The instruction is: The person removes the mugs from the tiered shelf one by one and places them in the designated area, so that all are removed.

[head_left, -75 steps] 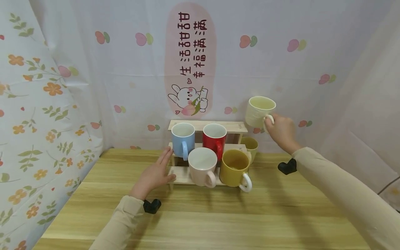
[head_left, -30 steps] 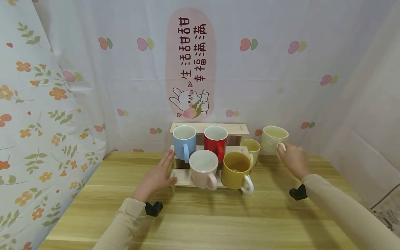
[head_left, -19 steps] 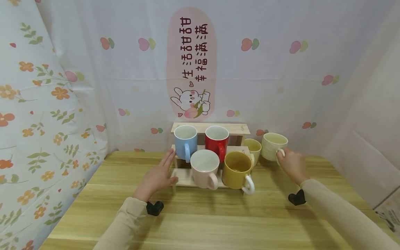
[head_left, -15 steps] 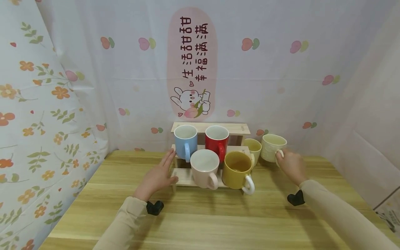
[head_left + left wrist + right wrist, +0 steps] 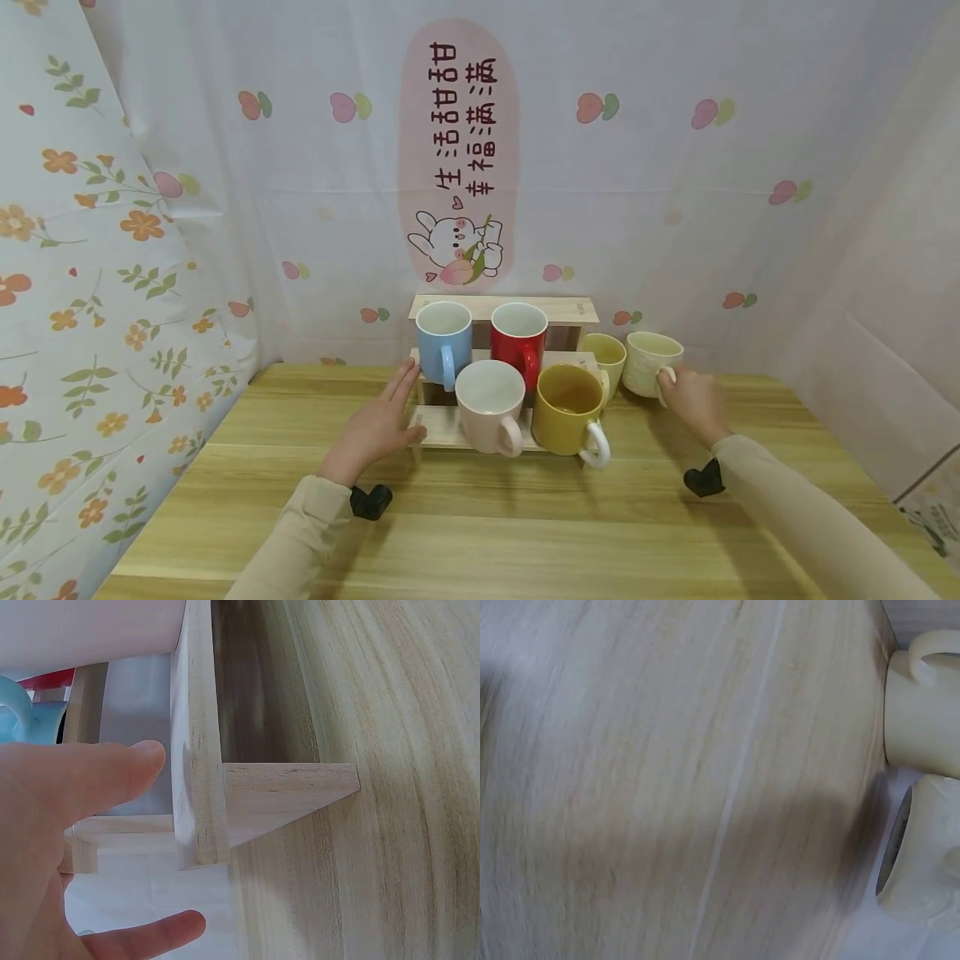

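Observation:
My right hand (image 5: 697, 404) pinches the handle of a cream mug (image 5: 647, 372) with a raised pattern, right of the rack at the back of the table. Beside it stands a pale yellow mug (image 5: 614, 367), partly behind the rack's end. In the right wrist view the cream mug's dark underside faces the camera, tilted near the table. Out at the rack's left end, my left hand (image 5: 372, 433) rests with extended fingers against the wooden tiered rack (image 5: 437, 421). Its thumb (image 5: 112, 772) reaches alongside the front shelf in the left wrist view.
On the middle tier sit a blue mug (image 5: 442, 350) and a red mug (image 5: 513, 343). Lower down, a pale pink mug (image 5: 480, 421) and a mustard mug (image 5: 557, 427) share the front tier. A patterned curtain (image 5: 315, 225) hangs behind the wooden table (image 5: 480, 533).
My right hand has carried the cream mug from above the rack's right end, out rightward and down, then slightly left toward the pale yellow mug. My left hand has stayed at the rack.

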`<action>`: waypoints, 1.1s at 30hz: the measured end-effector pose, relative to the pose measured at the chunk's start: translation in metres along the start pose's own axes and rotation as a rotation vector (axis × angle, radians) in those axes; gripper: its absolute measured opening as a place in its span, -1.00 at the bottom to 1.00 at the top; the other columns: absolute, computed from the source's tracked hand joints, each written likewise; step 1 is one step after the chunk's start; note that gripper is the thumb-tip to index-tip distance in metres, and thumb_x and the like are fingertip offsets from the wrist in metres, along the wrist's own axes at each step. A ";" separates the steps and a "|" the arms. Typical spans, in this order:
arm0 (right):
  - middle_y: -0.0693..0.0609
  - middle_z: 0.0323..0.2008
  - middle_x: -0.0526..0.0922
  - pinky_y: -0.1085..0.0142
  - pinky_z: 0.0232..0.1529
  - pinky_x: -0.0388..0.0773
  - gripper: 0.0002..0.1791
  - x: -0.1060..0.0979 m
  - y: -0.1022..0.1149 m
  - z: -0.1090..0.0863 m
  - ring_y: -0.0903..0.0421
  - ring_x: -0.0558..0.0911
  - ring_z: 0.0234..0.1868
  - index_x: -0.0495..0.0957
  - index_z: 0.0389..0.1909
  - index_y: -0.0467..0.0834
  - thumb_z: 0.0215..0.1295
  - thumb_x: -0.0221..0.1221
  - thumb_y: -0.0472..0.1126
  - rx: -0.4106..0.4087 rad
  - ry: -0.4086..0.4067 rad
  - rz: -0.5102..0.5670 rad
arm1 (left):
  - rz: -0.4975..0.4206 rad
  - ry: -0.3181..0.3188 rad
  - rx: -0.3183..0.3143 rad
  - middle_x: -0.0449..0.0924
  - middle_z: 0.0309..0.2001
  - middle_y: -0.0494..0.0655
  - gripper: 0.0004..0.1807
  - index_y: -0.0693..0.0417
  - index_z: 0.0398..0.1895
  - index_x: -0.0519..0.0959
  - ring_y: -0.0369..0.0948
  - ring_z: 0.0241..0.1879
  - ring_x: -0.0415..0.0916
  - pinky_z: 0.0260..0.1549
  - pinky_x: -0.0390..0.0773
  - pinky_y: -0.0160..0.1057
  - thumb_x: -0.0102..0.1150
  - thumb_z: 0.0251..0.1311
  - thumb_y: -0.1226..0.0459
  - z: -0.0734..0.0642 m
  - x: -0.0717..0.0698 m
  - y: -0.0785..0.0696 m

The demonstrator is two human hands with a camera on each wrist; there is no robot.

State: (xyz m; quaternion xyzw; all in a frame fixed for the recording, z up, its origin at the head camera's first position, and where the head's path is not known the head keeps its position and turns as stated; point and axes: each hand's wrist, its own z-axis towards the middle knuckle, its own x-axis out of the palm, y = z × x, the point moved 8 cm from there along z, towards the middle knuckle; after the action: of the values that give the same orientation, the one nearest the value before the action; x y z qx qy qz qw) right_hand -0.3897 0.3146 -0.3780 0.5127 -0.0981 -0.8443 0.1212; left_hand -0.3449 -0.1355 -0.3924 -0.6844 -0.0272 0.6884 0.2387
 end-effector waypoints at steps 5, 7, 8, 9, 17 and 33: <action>-0.06 -0.75 0.38 0.13 -0.66 0.23 -0.59 0.004 0.001 -0.001 -0.06 0.35 -0.67 0.23 -0.75 -0.11 0.32 -0.07 -0.14 0.011 -0.013 -0.003 | 0.003 -0.004 0.002 -0.30 0.55 -0.09 0.05 0.03 0.54 -0.16 -0.20 -0.51 0.45 -0.61 0.41 -0.30 0.31 0.12 0.10 0.000 0.000 0.001; -0.07 -0.75 0.38 0.10 -0.64 0.25 -0.59 0.005 0.001 -0.002 -0.07 0.36 -0.66 0.23 -0.75 -0.12 0.33 -0.08 -0.14 0.018 -0.005 -0.003 | 0.004 -0.004 0.002 -0.30 0.55 -0.10 0.05 0.03 0.54 -0.16 -0.20 -0.51 0.45 -0.61 0.41 -0.30 0.30 0.12 0.10 -0.001 0.001 0.002; -0.09 -0.74 0.40 0.09 -0.64 0.27 -0.59 0.007 0.001 -0.002 -0.08 0.38 -0.66 0.25 -0.74 -0.13 0.34 -0.08 -0.14 0.024 0.003 0.000 | 0.001 -0.004 0.001 -0.30 0.55 -0.10 0.05 0.03 0.54 -0.16 -0.20 -0.51 0.45 -0.62 0.41 -0.29 0.30 0.12 0.10 -0.001 0.001 0.002; -0.10 -0.73 0.41 0.08 -0.63 0.28 -0.59 0.008 0.001 -0.003 -0.09 0.38 -0.65 0.25 -0.73 -0.14 0.34 -0.09 -0.14 0.029 0.013 0.000 | 0.001 -0.004 0.001 -0.30 0.55 -0.10 0.05 0.02 0.54 -0.16 -0.20 -0.51 0.45 -0.62 0.40 -0.30 0.30 0.12 0.10 -0.001 0.001 0.002; -0.14 -0.69 0.46 0.05 -0.62 0.31 -0.65 0.015 -0.004 -0.010 -0.10 0.42 -0.64 0.38 -0.62 -0.22 0.35 -0.07 -0.14 0.055 0.010 0.049 | -0.005 0.006 -0.006 -0.33 0.56 -0.14 0.04 -0.02 0.54 -0.18 -0.21 -0.56 0.41 -0.65 0.38 -0.29 0.29 0.14 0.09 -0.001 0.000 0.001; -0.14 -0.73 0.40 -0.01 -0.61 0.30 -0.62 0.020 -0.004 -0.017 -0.12 0.37 -0.68 0.32 -0.68 -0.20 0.35 -0.04 -0.15 0.034 -0.081 0.047 | 0.021 0.005 -0.007 -0.33 0.56 -0.12 0.07 0.00 0.54 -0.19 -0.18 -0.49 0.46 -0.59 0.42 -0.28 0.30 0.12 0.07 0.001 0.002 0.002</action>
State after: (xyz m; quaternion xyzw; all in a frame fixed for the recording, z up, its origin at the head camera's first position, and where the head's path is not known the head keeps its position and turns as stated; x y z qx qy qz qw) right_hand -0.3840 0.3114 -0.4040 0.4776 -0.1292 -0.8595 0.1282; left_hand -0.3468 -0.1362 -0.3955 -0.6872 -0.0218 0.6890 0.2292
